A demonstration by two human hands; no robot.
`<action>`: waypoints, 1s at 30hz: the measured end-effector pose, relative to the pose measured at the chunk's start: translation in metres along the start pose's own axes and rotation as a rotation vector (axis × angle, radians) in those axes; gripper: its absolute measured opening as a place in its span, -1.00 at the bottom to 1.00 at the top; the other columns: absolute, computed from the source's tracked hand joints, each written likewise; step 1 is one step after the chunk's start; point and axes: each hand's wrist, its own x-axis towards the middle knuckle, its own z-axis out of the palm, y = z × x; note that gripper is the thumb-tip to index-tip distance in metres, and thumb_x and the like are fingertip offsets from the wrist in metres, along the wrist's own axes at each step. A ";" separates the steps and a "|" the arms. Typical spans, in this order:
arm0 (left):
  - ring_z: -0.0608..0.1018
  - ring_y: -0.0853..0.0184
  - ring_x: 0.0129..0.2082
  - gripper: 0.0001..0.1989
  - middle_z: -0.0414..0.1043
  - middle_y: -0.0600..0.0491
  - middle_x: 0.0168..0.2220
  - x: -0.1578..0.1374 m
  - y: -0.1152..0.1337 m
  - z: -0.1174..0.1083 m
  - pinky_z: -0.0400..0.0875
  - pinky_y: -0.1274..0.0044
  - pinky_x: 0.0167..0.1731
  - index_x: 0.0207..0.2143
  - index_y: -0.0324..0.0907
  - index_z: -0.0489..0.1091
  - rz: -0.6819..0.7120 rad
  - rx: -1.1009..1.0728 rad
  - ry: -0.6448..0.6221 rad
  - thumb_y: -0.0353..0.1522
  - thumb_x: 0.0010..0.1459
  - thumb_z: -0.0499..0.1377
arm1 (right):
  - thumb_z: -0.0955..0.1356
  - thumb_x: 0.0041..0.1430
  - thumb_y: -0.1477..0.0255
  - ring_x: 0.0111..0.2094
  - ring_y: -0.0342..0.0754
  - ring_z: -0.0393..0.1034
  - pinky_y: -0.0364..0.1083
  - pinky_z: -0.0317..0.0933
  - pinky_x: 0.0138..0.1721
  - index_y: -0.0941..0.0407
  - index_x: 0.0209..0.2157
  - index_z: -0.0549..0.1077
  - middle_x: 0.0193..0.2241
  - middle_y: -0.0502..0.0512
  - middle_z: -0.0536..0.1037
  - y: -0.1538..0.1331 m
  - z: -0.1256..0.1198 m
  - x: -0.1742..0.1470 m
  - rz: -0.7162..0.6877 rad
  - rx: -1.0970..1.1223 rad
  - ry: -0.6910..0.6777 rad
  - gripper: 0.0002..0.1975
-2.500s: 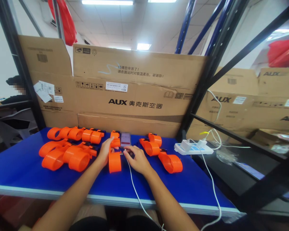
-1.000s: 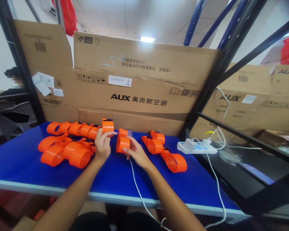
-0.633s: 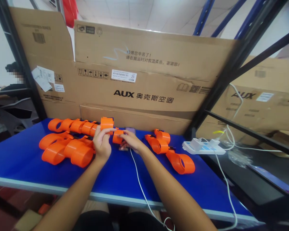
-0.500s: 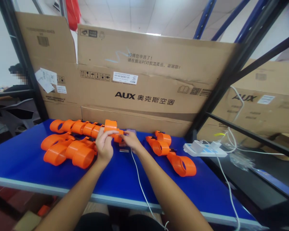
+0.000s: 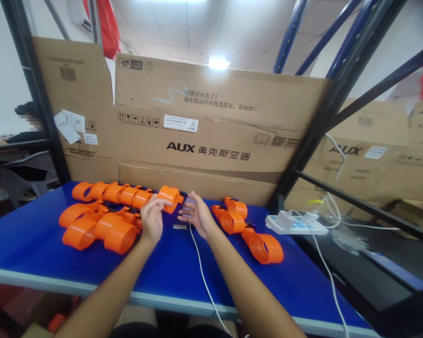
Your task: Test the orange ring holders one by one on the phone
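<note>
In my left hand [image 5: 152, 219] is an orange plastic ring-shaped part [image 5: 169, 198], gripped between thumb and fingers above the table. My right hand [image 5: 196, 215] is just to its right, fingers spread and holding nothing. Behind the right fingers lies a dark flat device [image 5: 189, 201], partly hidden, with a white cable [image 5: 201, 263] running toward the table's front edge. A small flat strip [image 5: 179, 226] lies between my hands. Left of my left hand several like orange parts stand in a back row [image 5: 113, 192] and a front group [image 5: 100, 230].
More orange parts [image 5: 264, 249] lie to the right on the blue table [image 5: 169, 267]. A white power strip [image 5: 296, 224] with plugs and cables sits at the right edge. Cardboard [image 5: 211, 122] walls the back between dark metal posts. A person [image 5: 28, 122] is far left.
My right hand has come off the orange part and opened. My left hand keeps the part, which is now turned with its ring facing differently. The camera view has tilted up slightly.
</note>
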 end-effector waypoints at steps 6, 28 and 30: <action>0.52 0.18 -0.38 -0.74 0.47 -0.04 -0.52 -0.003 0.002 0.003 0.44 0.30 -0.23 -0.59 -0.13 0.51 -0.190 -0.241 -0.190 -0.34 0.01 0.06 | 0.45 0.08 0.31 -0.53 -0.08 0.45 -0.06 0.42 -0.53 0.00 0.06 0.23 -0.41 -0.01 0.50 -0.014 -0.015 -0.004 -0.050 -0.063 0.145 -0.47; 0.59 0.17 -0.14 -0.44 0.58 -0.06 -0.15 -0.022 -0.014 0.024 0.45 0.40 -0.11 0.04 -0.17 0.45 -0.596 -0.196 -0.461 -0.08 0.05 0.33 | 0.50 -0.02 0.23 -0.38 -0.09 0.45 -0.11 0.35 -0.34 0.08 -0.08 0.44 -0.25 0.09 0.55 0.014 -0.045 -0.034 -0.436 -0.238 0.083 -0.53; 0.58 0.14 -0.08 -0.49 0.58 -0.06 -0.16 -0.020 -0.013 0.023 0.42 0.38 -0.05 -0.01 -0.18 0.49 -0.544 -0.177 -0.458 -0.09 0.05 0.33 | 0.48 0.00 0.24 -0.42 -0.10 0.42 -0.12 0.33 -0.39 0.10 -0.12 0.47 -0.34 0.06 0.56 0.017 -0.043 -0.036 -0.403 -0.260 0.057 -0.59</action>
